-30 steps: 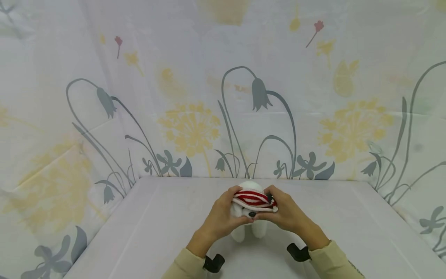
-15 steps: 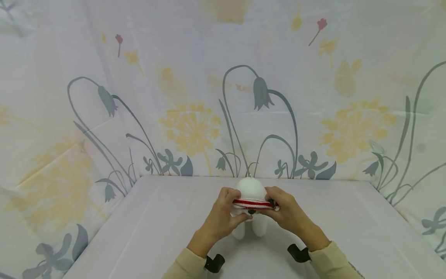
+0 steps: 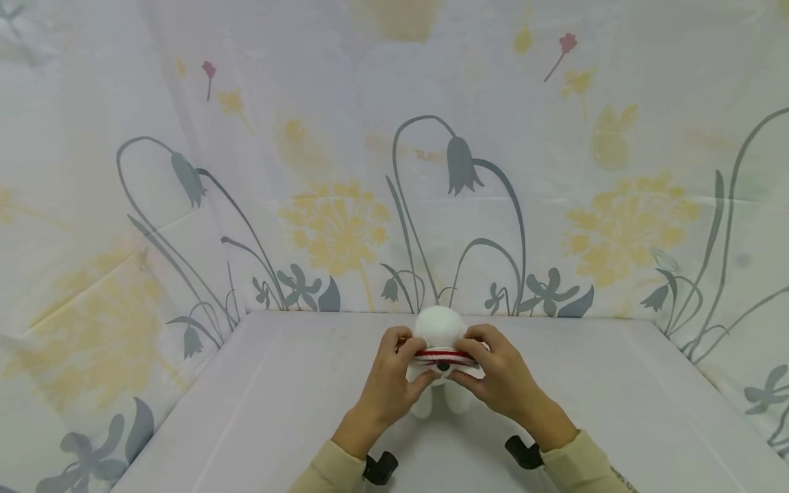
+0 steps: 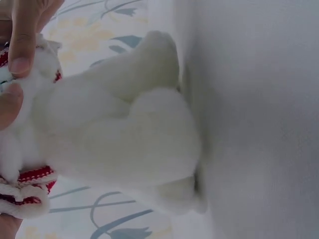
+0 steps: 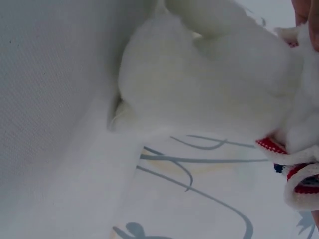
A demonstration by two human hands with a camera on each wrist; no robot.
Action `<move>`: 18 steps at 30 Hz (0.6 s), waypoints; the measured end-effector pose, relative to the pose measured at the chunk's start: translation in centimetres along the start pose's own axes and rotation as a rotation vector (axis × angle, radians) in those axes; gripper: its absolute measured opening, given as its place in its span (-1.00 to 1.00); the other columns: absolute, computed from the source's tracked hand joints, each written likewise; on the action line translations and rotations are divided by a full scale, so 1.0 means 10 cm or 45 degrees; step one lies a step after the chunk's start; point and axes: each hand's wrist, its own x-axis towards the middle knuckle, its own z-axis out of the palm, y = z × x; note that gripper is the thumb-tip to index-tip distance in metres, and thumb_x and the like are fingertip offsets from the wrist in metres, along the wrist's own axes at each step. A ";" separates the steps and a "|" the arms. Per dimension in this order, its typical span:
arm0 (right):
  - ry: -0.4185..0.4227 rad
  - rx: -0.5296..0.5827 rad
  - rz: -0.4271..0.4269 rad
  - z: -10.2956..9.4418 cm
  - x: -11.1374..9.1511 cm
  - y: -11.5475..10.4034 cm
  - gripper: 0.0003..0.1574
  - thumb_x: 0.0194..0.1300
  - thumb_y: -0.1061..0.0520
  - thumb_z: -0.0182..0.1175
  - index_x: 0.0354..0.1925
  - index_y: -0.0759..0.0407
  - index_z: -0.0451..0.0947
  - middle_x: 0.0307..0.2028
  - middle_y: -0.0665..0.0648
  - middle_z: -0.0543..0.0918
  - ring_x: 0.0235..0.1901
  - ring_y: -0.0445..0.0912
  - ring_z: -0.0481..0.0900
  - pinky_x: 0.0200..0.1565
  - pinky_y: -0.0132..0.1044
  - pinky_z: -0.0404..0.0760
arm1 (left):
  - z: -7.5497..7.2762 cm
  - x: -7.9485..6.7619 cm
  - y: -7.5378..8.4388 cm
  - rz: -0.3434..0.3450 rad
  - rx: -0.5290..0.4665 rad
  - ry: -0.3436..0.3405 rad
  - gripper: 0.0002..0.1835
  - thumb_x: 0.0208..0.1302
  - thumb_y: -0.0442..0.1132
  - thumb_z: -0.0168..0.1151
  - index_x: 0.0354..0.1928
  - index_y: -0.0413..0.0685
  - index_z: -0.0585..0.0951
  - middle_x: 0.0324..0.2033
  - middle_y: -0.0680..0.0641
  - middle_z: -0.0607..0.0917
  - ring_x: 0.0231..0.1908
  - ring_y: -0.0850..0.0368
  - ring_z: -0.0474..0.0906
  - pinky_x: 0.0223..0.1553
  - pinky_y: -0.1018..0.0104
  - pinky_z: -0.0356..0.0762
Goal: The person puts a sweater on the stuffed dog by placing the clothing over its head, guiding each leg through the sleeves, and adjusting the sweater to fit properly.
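A white plush toy [image 3: 439, 325] with a small black nose [image 3: 442, 367] sits upright on the table. A red-and-white striped knitted piece [image 3: 445, 356] lies across its face just above the nose. At its left end my left hand [image 3: 383, 376] pinches the knit with curled fingers, thumb close beside the nose. My right hand [image 3: 510, 378] grips the other end in the same way. In the left wrist view, the plush body [image 4: 114, 134] rests on the table, with folds of the knit [image 4: 37, 174] at the head. The right wrist view shows a dark blue patch beside the knit folds [image 5: 299, 181].
The white table [image 3: 296, 397] spreads around the toy. Behind it hangs a flower-printed cloth [image 3: 345, 137], which also covers both sides. Black wrist mounts [image 3: 381, 468] stick out below the sleeves [image 3: 335, 465].
The knitted piece has gone from a wide bunched band to a narrow strip lower on the head. More of the white head shows above it. My right hand has shifted slightly left.
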 end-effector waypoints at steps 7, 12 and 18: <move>-0.028 -0.027 -0.027 0.02 0.00 -0.06 -0.50 -0.24 0.13 0.55 -0.34 0.16 0.47 -0.29 0.04 0.45 -0.30 -0.13 0.38 -0.27 -0.38 0.39 | 0.01 -0.01 0.00 0.113 0.076 0.045 -0.55 -0.08 -0.20 0.55 -0.22 -0.01 0.46 -0.19 -0.07 0.39 -0.17 0.11 0.38 -0.19 0.38 0.47; -0.059 -0.023 -0.051 0.04 0.00 -0.09 -0.53 -0.23 0.24 0.51 -0.40 0.14 0.41 -0.31 0.01 0.44 -0.28 -0.09 0.38 -0.24 -0.30 0.41 | 0.03 -0.01 -0.01 0.142 0.121 0.051 -0.55 -0.15 -0.27 0.56 -0.28 0.00 0.44 -0.25 -0.04 0.39 -0.18 0.11 0.36 -0.22 0.39 0.44; -0.063 -0.061 -0.098 0.05 0.00 -0.09 -0.54 -0.28 0.35 0.44 -0.43 0.11 0.39 -0.37 0.00 0.42 -0.31 -0.07 0.38 -0.30 -0.25 0.44 | 0.07 -0.01 -0.01 0.193 0.148 0.089 -0.59 -0.18 -0.39 0.51 -0.35 -0.03 0.45 -0.28 -0.03 0.38 -0.20 0.08 0.37 -0.19 0.31 0.46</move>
